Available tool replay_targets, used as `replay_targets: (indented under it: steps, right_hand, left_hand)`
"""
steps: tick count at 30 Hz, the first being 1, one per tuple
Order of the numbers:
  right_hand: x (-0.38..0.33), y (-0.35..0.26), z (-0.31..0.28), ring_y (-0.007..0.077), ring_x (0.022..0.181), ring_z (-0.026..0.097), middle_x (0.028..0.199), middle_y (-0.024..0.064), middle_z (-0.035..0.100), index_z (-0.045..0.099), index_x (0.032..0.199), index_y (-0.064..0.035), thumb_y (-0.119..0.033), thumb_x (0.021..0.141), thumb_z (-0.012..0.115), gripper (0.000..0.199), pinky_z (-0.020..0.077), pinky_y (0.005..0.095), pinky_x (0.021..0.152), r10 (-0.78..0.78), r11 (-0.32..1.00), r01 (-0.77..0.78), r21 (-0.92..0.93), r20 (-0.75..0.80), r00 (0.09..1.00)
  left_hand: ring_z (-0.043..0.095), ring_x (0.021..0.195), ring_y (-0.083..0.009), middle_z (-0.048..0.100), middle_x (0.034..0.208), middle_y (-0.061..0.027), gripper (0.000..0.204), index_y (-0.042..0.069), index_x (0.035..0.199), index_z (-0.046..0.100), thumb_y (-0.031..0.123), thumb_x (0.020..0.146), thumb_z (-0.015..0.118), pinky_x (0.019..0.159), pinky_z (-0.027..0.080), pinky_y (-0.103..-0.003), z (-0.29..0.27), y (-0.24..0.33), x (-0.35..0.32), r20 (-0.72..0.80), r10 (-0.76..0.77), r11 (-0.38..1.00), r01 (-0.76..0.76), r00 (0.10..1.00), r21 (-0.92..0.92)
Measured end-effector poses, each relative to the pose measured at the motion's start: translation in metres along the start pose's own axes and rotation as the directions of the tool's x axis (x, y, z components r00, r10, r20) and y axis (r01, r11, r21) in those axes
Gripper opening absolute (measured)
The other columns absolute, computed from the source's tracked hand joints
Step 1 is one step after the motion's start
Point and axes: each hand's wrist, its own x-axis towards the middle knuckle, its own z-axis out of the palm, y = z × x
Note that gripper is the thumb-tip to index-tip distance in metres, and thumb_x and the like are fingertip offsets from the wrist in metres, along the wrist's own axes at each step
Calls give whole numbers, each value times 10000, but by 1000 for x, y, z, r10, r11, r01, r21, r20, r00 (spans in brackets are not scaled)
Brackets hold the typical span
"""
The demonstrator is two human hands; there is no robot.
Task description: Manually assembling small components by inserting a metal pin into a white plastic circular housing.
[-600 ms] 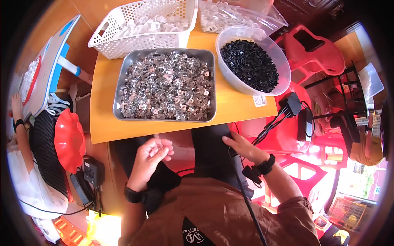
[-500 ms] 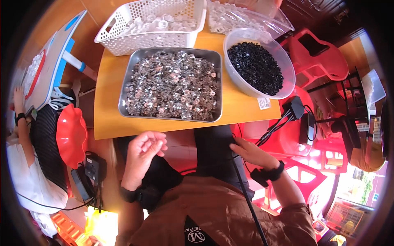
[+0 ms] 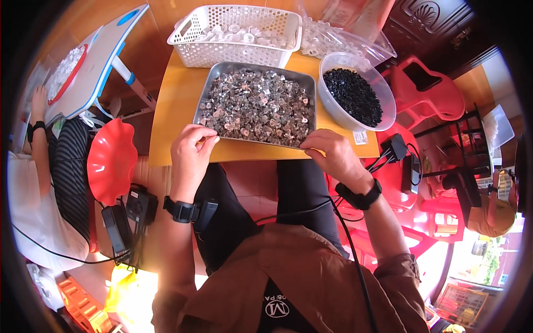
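Observation:
On the table in front of me lies a rectangular metal tray (image 3: 265, 67) heaped with small shiny metal pieces (image 3: 258, 105), some of them copper-coloured. My left hand (image 3: 191, 145) is at its near left corner, thumb and fingers pinched together on the rim. At the near right corner my right hand (image 3: 336, 152) grips the rim the same way, knuckles up. My fingers partly cover both near corners. Just right of the tray stands a clear plastic bowl (image 3: 363, 123) of small black pieces (image 3: 355, 97).
A white perforated basket (image 3: 233, 54) of white plastic parts stands behind the tray, beside a clear bag (image 3: 338, 41) of similar parts. The yellow table (image 3: 175, 133) ends just before my knees. Red chairs (image 3: 425, 91) are at right; another person (image 3: 39, 200) sits at left by a red scalloped dish (image 3: 112, 161).
Both hands have moved forward from over my lap to the tray's near corners and closed on its rim. The whole view has shifted somewhat.

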Motion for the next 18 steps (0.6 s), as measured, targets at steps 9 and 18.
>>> replay_targets:
  steps: [9, 18]
  right_hand:
    - [0, 5, 7, 287, 811, 607, 839, 110, 626, 638, 830, -6, 19, 719, 632, 114, 500, 358, 718, -63, 988, 48, -146, -95, 994]
    - [4, 8, 4, 276, 802, 602, 855, 102, 623, 639, 826, -9, 15, 716, 627, 113, 501, 354, 702, -20, 996, 13, -92, -85, 996]
  left_hand:
    - [586, 645, -185, 583, 790, -85, 98, 4, 790, 635, -13, 719, 700, 578, 474, -257, 10, -3, -7, -123, 20, 1000, -23, 992, -21]
    - [596, 690, -167, 576, 792, -79, 105, -5, 779, 633, -43, 709, 701, 617, 497, -247, 12, -3, -1, -80, -63, 998, 61, 995, -27]
